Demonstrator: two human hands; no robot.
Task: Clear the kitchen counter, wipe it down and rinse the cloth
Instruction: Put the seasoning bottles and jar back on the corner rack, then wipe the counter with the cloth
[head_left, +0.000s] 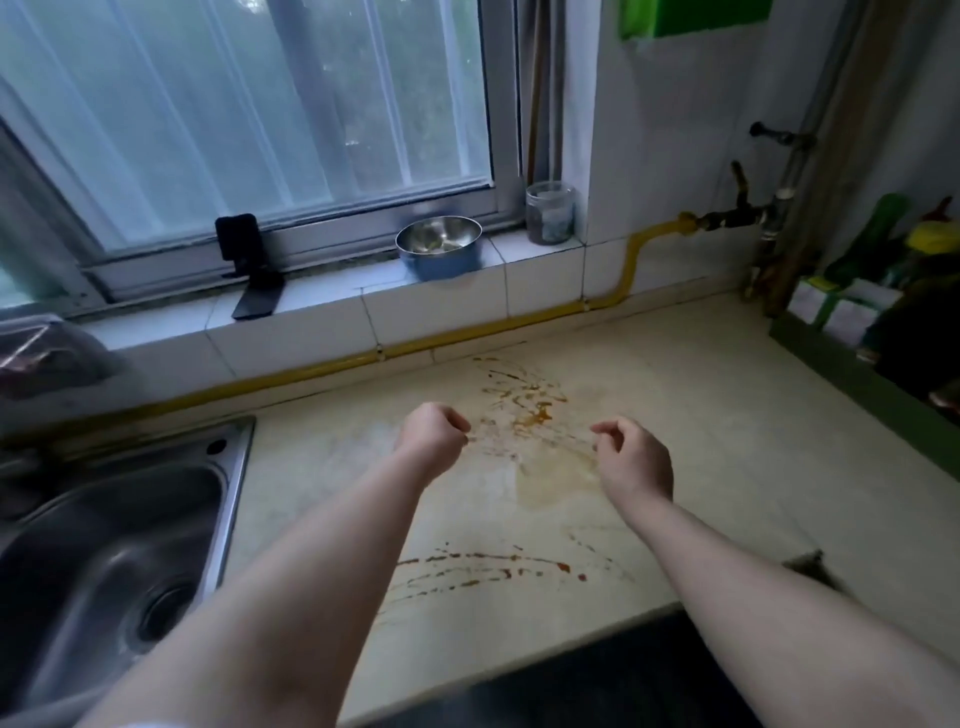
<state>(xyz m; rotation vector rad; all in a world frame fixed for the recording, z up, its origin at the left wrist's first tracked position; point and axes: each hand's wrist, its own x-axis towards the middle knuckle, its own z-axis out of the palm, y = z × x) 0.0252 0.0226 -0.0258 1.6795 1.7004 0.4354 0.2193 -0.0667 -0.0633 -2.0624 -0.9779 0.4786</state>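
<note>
1. The sink (119, 545) is set into the counter's left end. No cloth shows in it or anywhere else in view, so one has to be fetched before any wiping.
2. The left hand (434, 434) hovers over the middle of the counter (753, 467), fingers rolled into a fist round nothing.
3. On the tiled sill behind the counter's back edge stand a black phone stand (249, 265), a steel bowl (439, 244) and a glass jar (550, 213). A wide arm sweep toward that edge could knock the bowl down onto the mess.
4. Between the hands lie the brown-orange splashes (535, 410), with a pale pooled patch just in front of them. A second line of streaks (493, 566) runs near the front edge. Wiping toward the front edge would likely push the spill over the lip. The thin streaks look dried and may smear rather than lift.
5. The right hand (636, 457) hangs above the pooled patch, fingers curled in, thumb close to forefinger, gripping nothing that I can see.
6. A yellow pipe (631, 260) follows the back edge and rises to a valve (737, 213) near the back right corner. Hard scrubbing there risks bumping its lever.
7. A green tray (831, 358) of bottles and cartons sits at the right edge, so clearing looks unfinished. Wiping round it could tip a bottle and leave dirt beneath.
</note>
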